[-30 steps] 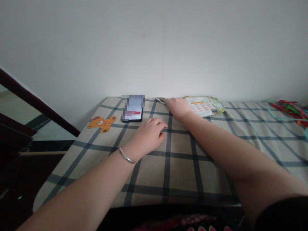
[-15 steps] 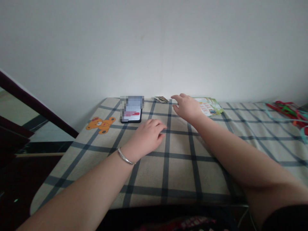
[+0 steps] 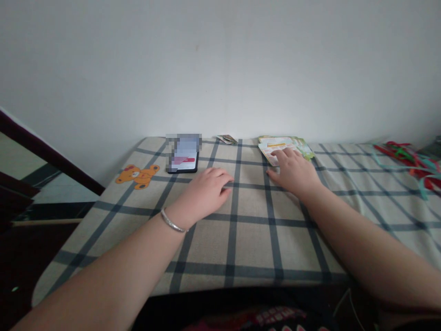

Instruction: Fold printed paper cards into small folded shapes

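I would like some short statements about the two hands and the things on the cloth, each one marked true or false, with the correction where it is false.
1. The phone lies screen up on the checked cloth. True.
2. The left hand holds the phone. False: it rests palm down on the cloth, beside the phone and apart from it.
3. The fingers of the right hand touch the stack of leaflets. True.
4. The bear print is to the right of the phone. False: it is to the left of it.
5. A bracelet is on the left wrist. True.
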The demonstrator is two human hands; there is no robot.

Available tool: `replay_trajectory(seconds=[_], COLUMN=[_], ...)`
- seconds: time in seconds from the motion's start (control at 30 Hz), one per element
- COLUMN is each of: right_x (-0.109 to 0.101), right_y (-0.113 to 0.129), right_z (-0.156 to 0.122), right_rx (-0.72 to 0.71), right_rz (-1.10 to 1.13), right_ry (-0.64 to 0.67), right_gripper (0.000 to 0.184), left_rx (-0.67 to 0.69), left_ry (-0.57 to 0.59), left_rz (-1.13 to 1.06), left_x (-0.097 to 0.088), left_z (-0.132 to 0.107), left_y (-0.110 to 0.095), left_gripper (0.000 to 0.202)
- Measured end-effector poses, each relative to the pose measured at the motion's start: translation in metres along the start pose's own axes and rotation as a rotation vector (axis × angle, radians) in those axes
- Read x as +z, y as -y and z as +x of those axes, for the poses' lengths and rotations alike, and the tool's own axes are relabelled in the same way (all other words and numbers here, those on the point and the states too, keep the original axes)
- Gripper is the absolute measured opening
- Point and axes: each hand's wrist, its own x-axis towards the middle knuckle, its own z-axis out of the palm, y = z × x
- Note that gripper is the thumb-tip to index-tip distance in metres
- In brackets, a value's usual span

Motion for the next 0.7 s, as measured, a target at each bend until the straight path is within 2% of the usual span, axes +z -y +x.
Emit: replay_trajectory(seconds=[0.23,0.4,0.6,0.7], right_x=[0.003,0.003,0.0,0.0], right_y=[-0.001,-0.006,-0.009,-0.011], right_z=[0.003,0.005,0.002,0.004], right_rx=[-0.018,-0.041,-0.02,0.02], right_rz=[-0.052,-0.043,-0.036,-0.03], right_ry=[-0.018,0.033,-0.01,0.048], right_gripper=[0.03,0.029,0.034,0.033], left_rx=[0.013,0.014,0.016,0.016], left_ry=[-0.007,-0.007,-0.015,-0.011], left_rz=[-0.051,-0.058,-0.059,-0.061], left_x=[0.001,0.002,0.003,0.002], left_z=[0.001,0.001,0.0,0.0], left_y=[0.005,0.006,0.005,0.005], left_gripper=[0.022,0.023,0.023,0.024])
